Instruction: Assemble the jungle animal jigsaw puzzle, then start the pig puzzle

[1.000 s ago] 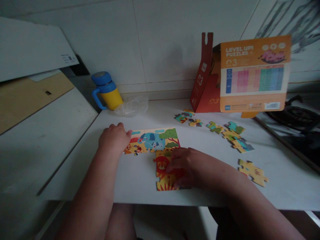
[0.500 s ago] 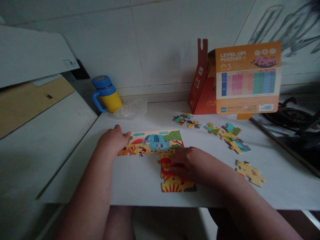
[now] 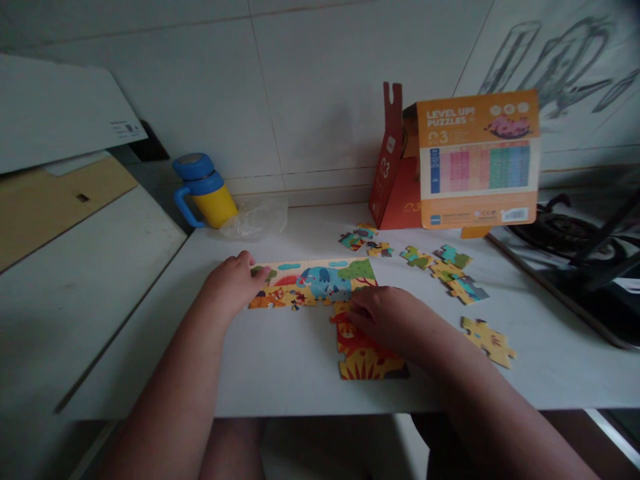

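Note:
A partly joined jigsaw puzzle (image 3: 320, 287) lies flat on the white tabletop, its upper strip picturing a blue elephant. My left hand (image 3: 235, 283) grips the strip's left end, thumb over the top and fingers at the edge. A lion section (image 3: 363, 363) in red and yellow extends from the strip's lower right toward me. Over the place where both parts meet, my right hand (image 3: 383, 310) is closed with bent fingers on the puzzle, covering part of the seam and the lion section's right side.
Loose puzzle pieces lie behind (image 3: 353, 240), at right (image 3: 457, 277) and nearer me (image 3: 490, 340). An orange puzzle box (image 3: 477, 217) stands against the tiled wall. A blue-yellow mug (image 3: 215, 203) and a clear plastic bag (image 3: 257, 219) sit back left. A gas stove (image 3: 565, 267) borders the right.
The joined puzzle has slid right across the table, and both hands have moved right with it. The view has also shifted slightly.

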`<state>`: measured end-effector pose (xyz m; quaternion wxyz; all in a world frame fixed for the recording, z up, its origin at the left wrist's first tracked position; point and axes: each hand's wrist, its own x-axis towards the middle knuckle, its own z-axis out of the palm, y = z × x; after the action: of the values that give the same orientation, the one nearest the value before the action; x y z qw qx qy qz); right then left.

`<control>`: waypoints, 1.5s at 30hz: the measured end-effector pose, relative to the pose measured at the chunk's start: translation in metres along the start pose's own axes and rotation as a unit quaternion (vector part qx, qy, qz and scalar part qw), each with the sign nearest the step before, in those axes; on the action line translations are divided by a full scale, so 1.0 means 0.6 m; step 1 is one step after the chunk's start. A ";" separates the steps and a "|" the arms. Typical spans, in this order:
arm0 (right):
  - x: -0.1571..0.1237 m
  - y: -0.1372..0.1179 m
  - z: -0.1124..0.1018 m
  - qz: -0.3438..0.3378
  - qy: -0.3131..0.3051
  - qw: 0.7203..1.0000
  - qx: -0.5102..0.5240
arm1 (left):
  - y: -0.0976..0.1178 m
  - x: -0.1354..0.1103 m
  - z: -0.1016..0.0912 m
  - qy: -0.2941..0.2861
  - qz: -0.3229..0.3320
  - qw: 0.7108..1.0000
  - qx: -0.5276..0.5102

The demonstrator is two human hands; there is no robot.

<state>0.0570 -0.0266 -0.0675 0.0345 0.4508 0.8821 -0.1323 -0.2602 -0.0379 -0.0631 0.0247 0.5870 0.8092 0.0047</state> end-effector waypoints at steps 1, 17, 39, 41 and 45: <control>0.000 0.000 0.000 -0.001 0.003 1.000 -0.001 | 0.000 0.000 0.000 -0.002 -0.001 1.000 0.002; -0.001 -0.006 0.000 0.003 -0.010 1.000 -0.026 | 0.006 -0.004 -0.003 -0.003 0.002 1.000 0.009; 0.000 -0.005 0.003 0.007 -0.002 1.000 -0.021 | -0.006 -0.002 0.012 0.019 0.012 1.000 0.004; 0.001 -0.004 0.005 0.007 0.001 1.000 -0.025 | -0.008 0.005 0.011 0.055 0.029 0.998 -0.015; 0.001 0.002 0.016 -0.002 0.020 0.999 -0.026 | 0.019 -0.006 -0.016 0.172 0.154 0.954 -0.193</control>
<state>0.0571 -0.0281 -0.0769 0.0283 0.4506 0.8866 -0.1008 -0.2485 -0.0376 -0.0532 -0.0035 0.6790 0.6844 0.2655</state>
